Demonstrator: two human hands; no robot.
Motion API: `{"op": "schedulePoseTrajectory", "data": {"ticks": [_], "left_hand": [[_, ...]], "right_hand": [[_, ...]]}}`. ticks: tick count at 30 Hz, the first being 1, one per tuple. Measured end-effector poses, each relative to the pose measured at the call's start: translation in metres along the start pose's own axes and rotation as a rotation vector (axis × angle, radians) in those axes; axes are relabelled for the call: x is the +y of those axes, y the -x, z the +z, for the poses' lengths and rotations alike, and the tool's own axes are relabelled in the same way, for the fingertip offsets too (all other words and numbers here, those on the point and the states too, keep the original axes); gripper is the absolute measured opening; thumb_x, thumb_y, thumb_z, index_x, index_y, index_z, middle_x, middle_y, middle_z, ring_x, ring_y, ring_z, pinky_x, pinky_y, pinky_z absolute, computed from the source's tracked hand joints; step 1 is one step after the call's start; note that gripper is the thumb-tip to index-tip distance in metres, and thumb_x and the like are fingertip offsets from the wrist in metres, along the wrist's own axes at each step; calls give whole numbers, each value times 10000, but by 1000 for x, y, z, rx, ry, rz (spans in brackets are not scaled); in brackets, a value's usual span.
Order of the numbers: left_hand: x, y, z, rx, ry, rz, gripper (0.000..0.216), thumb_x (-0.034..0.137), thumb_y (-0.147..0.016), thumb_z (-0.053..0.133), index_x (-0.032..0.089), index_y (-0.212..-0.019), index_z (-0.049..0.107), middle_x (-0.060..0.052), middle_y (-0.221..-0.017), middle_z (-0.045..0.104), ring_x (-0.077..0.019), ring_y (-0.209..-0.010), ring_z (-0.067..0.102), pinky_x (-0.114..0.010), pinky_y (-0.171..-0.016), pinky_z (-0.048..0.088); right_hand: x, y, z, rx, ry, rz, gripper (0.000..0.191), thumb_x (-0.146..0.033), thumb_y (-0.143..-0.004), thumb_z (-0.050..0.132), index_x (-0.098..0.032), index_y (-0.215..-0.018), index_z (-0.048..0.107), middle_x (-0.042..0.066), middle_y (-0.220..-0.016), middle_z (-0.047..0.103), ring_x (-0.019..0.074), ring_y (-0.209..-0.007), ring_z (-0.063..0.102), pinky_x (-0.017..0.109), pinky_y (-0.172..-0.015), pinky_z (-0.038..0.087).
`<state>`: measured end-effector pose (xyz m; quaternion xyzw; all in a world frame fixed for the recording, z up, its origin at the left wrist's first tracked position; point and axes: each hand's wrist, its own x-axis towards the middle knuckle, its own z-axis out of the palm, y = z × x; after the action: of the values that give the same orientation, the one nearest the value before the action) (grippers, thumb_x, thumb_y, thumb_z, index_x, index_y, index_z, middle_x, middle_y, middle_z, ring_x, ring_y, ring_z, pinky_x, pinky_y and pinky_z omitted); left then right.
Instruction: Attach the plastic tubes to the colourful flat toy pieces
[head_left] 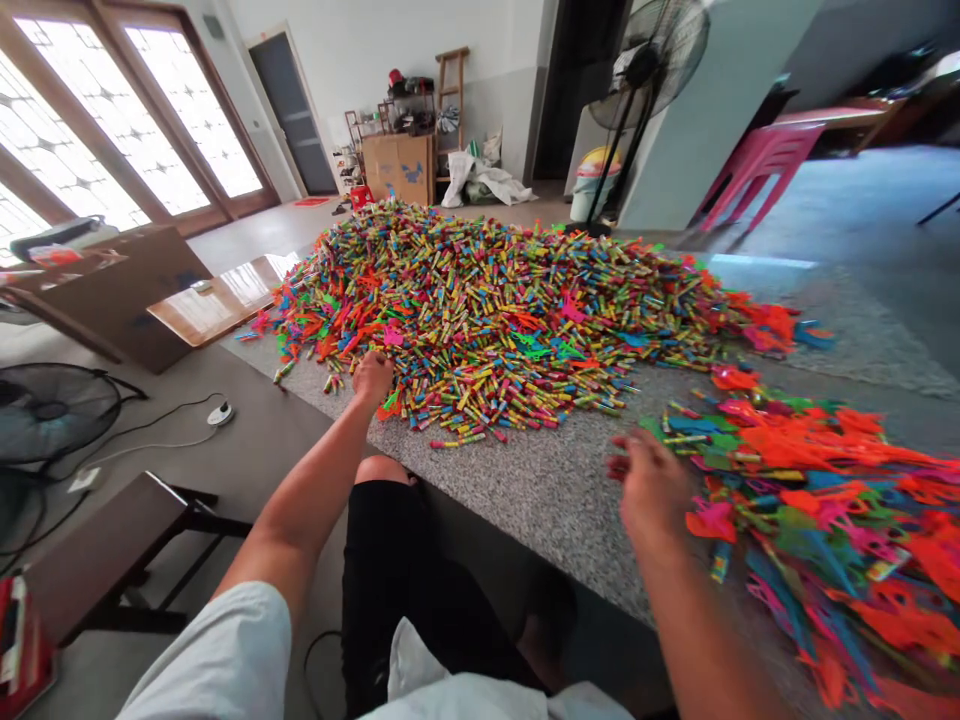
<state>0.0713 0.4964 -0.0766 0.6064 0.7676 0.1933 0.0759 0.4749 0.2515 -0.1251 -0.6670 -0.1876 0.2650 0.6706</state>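
Observation:
My left hand (373, 379) is at the near left edge of a big heap of small printed tubes (465, 300) in yellow, red, blue and green wrappers. Its fingers are curled together, and whatever they pinch is hidden. Just behind it lies a pink plastic piece (392, 335), and an orange piece (390, 405) pokes out beside the wrist. My right hand (654, 485), slightly blurred, hovers over the speckled stone tabletop (517, 490) with its fingers loosely bent and apart. It is beside a second pile of flat, brightly coloured plastic shapes (817, 440), some tubes mixed in.
A standing fan (643, 65) is behind the heap, near a pink stool (761, 175). To the left are another fan (56, 410), a dark bench (112, 550), cables with a white socket (220, 414) and a cardboard box (124, 295).

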Motion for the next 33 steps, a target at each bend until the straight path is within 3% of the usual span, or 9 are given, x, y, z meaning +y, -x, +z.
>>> {"op": "schedulePoseTrajectory", "data": {"ticks": [2, 4, 7, 10, 14, 18, 23, 27, 33], "left_hand": [[-13, 3, 0, -115, -27, 13, 317, 432, -956, 600, 216, -1096, 784, -106, -1072, 796, -273, -1042, 701, -321, -830, 478], [-25, 12, 2, -181, -41, 31, 301, 465, -904, 672, 227, -1036, 799, -92, -997, 800, -268, -992, 704, -308, -795, 472], [-42, 30, 6, -220, -64, 63, 340, 460, -844, 746, 211, -1070, 796, -103, -1081, 793, -264, -1035, 692, -292, -796, 464], [-52, 43, 7, -212, -40, 123, 345, 374, -810, 780, 183, -1098, 777, -122, -1187, 758, -263, -1090, 666, -292, -829, 458], [-52, 52, 3, -217, 52, 169, 239, 344, -823, 764, 184, -999, 738, -63, -1014, 744, -211, -961, 655, -278, -789, 456], [-37, 70, 8, -235, 529, 53, 251, 406, -825, 744, 195, -912, 640, 17, -742, 648, -142, -681, 585, -244, -639, 436], [0, 115, 28, -387, 1203, -67, 563, 480, -657, 892, 197, -1064, 627, 20, -792, 705, -112, -601, 605, -207, -529, 436], [29, 147, 30, -536, 1384, -164, 561, 435, -595, 949, 176, -1010, 675, 23, -773, 704, -87, -561, 603, -192, -493, 453], [58, 176, 18, -707, 1460, -222, 461, 359, -582, 938, 180, -902, 658, 28, -741, 693, -100, -547, 621, -220, -479, 520]], "right_hand": [[7, 26, 36, -296, 299, -131, 320, -406, -876, 622, -201, -1090, 741, 61, -927, 771, 182, -634, 665, 309, -581, 545], [11, 46, 71, -572, 548, -341, 288, -333, -925, 573, -183, -1095, 750, 99, -1042, 770, 222, -884, 731, 346, -810, 587], [13, 66, 112, -831, 874, -617, 325, -207, -967, 520, -170, -1219, 722, 137, -1319, 689, 248, -1172, 683, 349, -997, 530], [10, 75, 135, -846, 1211, -679, 347, -227, -1029, 480, -174, -1313, 672, 159, -1404, 609, 252, -1059, 699, 334, -861, 538], [5, 78, 144, -831, 1367, -762, 328, -228, -1069, 425, -172, -1295, 656, 180, -1429, 567, 242, -1020, 698, 315, -804, 514], [6, 81, 142, -866, 1373, -788, 339, -246, -1079, 422, -160, -1316, 649, 195, -1456, 561, 263, -1034, 704, 336, -809, 523], [11, 81, 143, -800, 1254, -667, 317, -277, -1045, 521, -103, -1260, 676, 227, -1336, 631, 300, -1060, 706, 368, -879, 530], [12, 71, 139, -709, 767, -385, 101, -231, -926, 639, -159, -949, 705, 160, -1093, 738, 269, -1020, 707, 351, -910, 535], [0, 75, 118, -706, 139, -47, 146, -365, -863, 645, -231, -858, 588, -53, -591, 604, 153, -500, 569, 271, -528, 513]]}}
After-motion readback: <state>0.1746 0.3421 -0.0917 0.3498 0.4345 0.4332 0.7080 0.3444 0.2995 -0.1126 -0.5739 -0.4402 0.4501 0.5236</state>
